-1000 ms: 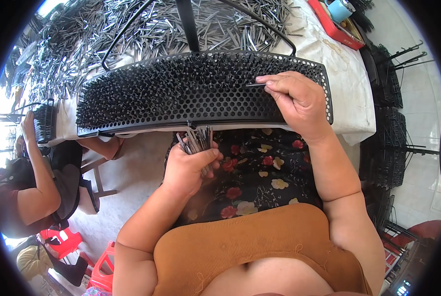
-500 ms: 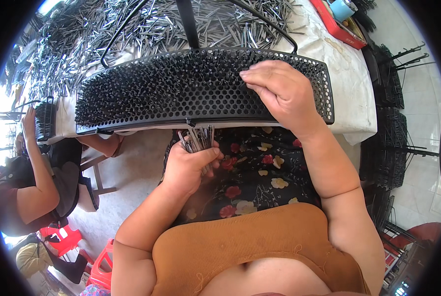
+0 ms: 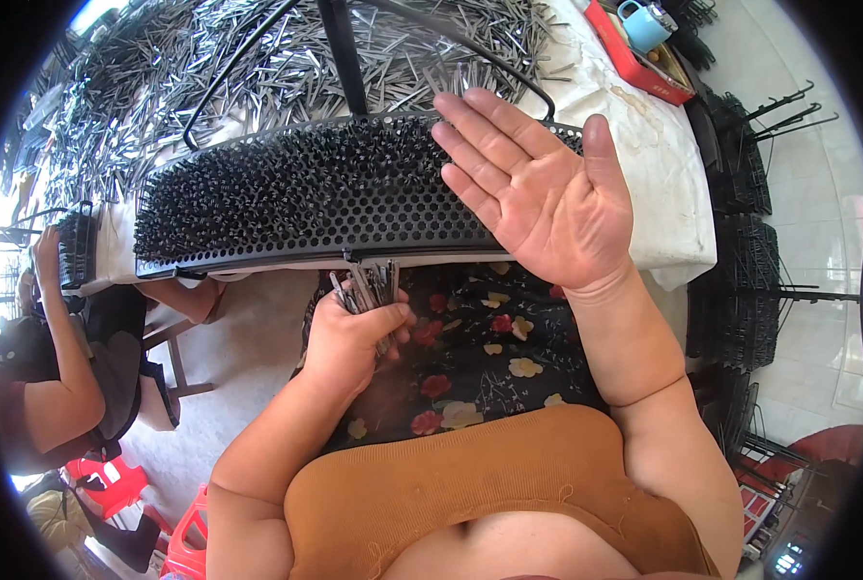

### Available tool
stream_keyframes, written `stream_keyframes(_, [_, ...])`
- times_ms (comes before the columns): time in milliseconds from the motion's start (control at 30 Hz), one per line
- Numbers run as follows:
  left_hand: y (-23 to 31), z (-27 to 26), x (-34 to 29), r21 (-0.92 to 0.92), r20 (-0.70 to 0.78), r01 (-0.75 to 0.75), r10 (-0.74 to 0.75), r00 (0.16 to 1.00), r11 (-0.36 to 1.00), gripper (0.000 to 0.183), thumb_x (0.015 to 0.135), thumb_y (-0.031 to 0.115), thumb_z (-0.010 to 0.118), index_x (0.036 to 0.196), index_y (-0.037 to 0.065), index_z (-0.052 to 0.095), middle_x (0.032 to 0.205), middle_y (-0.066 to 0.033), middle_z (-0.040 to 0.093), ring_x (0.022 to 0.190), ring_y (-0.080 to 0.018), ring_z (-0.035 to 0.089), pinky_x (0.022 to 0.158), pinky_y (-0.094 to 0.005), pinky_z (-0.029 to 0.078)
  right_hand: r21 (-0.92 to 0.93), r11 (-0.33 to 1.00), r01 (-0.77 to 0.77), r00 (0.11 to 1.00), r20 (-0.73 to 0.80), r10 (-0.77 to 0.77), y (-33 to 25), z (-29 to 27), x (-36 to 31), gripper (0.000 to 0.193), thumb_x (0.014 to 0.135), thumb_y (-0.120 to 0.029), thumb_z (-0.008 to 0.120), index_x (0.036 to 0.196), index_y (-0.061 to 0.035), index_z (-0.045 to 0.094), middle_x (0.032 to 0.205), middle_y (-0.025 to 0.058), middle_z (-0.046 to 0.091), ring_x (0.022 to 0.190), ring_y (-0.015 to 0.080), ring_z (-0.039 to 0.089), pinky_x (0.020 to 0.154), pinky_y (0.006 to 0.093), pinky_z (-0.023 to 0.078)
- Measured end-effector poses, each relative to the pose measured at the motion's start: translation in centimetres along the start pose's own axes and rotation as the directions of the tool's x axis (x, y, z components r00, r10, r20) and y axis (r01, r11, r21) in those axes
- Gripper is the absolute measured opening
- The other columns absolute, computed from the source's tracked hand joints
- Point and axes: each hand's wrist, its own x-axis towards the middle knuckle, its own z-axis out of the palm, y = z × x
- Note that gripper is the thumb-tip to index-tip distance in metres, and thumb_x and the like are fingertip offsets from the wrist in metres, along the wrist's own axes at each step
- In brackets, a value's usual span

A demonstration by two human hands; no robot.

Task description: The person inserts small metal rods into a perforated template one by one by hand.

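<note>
My left hand point(image 3: 349, 333) is wrapped round a bundle of thin dark strips point(image 3: 372, 287), their ends sticking up just below the near edge of a black perforated rack point(image 3: 422, 208). Many short dark pieces stand upright in the rack's holes on its left and along the back; bare holes show in the middle and toward the right. Palm up with fingers spread, my right hand point(image 3: 552, 193) is raised over the rack's right part and hides it. Nothing is held in it.
Behind the rack, a heap of loose dark strips point(image 3: 258, 72) covers the white-covered table point(image 3: 668, 203). A red tray point(image 3: 634, 63) with a blue mug point(image 3: 647, 24) stands far right. More black racks point(image 3: 741, 290) stack on the right. Another person's arm point(image 3: 59, 338) works at a smaller rack on the left.
My right hand has turned from palm-down with bent fingers to palm-up and spread open. My left hand keeps its bundle of strips. The whole view has shifted slightly.
</note>
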Motion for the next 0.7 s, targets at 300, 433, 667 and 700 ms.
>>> stream_keyframes(300, [0.2,1.1,-0.8,-0.021,0.043,-0.049,0.05,0.998,0.999,0.014,0.081,-0.001,0.068,0.094,0.0,0.061,0.076,-0.0099,0.065,0.058,-0.0154,0.059,0.045,-0.025,0.044,-0.473,0.869,-0.145,0.986,0.001,0.165,0.8,-2.5,-2.4,0.036,0.103,-0.033,0.047,0.113,-0.0003,0.057,0.087,0.0111,0.067,0.073,0.0144,0.065,0.062,0.0255,0.052])
stream_keyframes(433, [0.4,1.3,-1.4,0.068,0.09,-0.072,0.066,0.994,0.995,0.015,0.081,-0.002,0.068,0.094,0.0,0.061,0.076,-0.009,0.065,0.057,-0.0149,0.06,0.045,-0.0248,0.045,-0.763,0.604,-0.232,0.944,-0.326,-0.049,3.5,-0.9,-3.9,0.028,0.098,-0.026,0.061,0.081,-0.0047,0.055,0.062,0.0008,0.053,0.052,0.0065,0.051,0.045,0.0216,0.039])
stream_keyframes(667, [1.3,2.9,-1.4,0.172,0.125,-0.114,0.093,0.988,0.979,0.013,0.082,0.003,0.07,0.092,0.003,0.063,0.075,-0.005,0.066,0.058,-0.0116,0.06,0.046,-0.0239,0.047,-0.995,-0.025,0.099,0.995,0.098,0.028,3.9,-1.6,-4.5,0.013,0.088,-0.003,0.069,0.1,0.0015,0.065,0.098,0.0044,0.064,0.083,0.0094,0.059,0.067,0.0229,0.049])
stream_keyframes(700, [1.3,2.9,-1.4,0.15,0.119,-0.112,0.094,0.988,0.982,0.011,0.082,0.006,0.072,0.089,0.004,0.064,0.074,-0.0026,0.066,0.059,-0.0094,0.06,0.048,-0.0242,0.048,-0.971,0.215,-0.101,0.994,-0.109,-0.025,4.1,-1.3,-4.6,0.012,0.088,-0.003,0.069,0.099,0.0012,0.065,0.1,0.0051,0.065,0.083,0.0095,0.06,0.068,0.0225,0.049])
